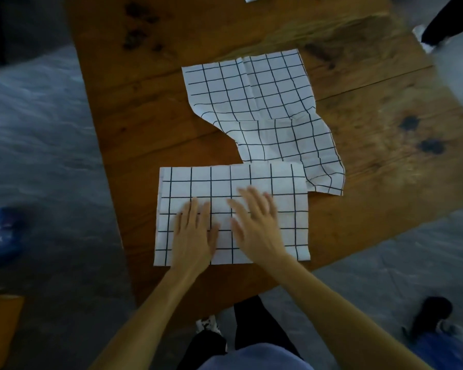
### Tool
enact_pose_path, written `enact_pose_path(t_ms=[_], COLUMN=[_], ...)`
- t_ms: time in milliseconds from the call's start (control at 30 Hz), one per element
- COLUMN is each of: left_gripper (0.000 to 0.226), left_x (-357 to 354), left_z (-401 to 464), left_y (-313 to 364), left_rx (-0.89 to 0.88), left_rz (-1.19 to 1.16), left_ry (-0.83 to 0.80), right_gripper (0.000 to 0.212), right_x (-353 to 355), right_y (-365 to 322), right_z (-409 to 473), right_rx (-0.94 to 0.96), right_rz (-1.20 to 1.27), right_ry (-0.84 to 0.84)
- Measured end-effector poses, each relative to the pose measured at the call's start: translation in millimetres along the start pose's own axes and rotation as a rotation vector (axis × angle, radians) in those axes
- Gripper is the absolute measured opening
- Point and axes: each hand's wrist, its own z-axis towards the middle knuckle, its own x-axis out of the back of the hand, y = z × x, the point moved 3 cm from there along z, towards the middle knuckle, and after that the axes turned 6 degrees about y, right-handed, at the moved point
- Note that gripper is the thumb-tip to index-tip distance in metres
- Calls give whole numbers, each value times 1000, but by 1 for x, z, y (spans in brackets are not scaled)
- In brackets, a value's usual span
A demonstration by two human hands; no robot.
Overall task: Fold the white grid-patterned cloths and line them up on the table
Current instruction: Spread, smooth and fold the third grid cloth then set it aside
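A wooden worktop [385, 134] with dark knots stands on a grey floor [43, 145]. Both hands lie palm-down, fingers straight and flat: the left hand [195, 233] and right hand [257, 222] side by side, pressing the folded cloth [187, 182] at the near edge. A rumpled cloth [265, 102] lies unfolded just behind, its near corner touching the folded one.

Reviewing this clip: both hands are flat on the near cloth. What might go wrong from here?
1. The near cloth overlaps the crumpled cloth at its far right corner, so sliding or folding it may drag that one.
2. The left hand and right hand press only the middle, so the edges may shift out of line.
3. The near edge sits close to the table edge and might slip off.
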Motion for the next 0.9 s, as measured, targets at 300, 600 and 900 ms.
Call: enact_pose_path(t_ms=[300,600,900], left_gripper=[62,64,62], left_x=[-7,-10,-10], left_z=[-3,-8,-6], left_y=[-8,-27,-28], left_rx=[41,80,79], left_rz=[120,103,105], left_ry=[40,63,88], right_gripper=[62,63,64], right_x=[-29,-36,-39], right_y=[10,11,9], right_z=[-28,-27,-26], right_rx=[-87,-60,-55], right_rz=[-46,-67,-90], right_ry=[-385,-398,-366])
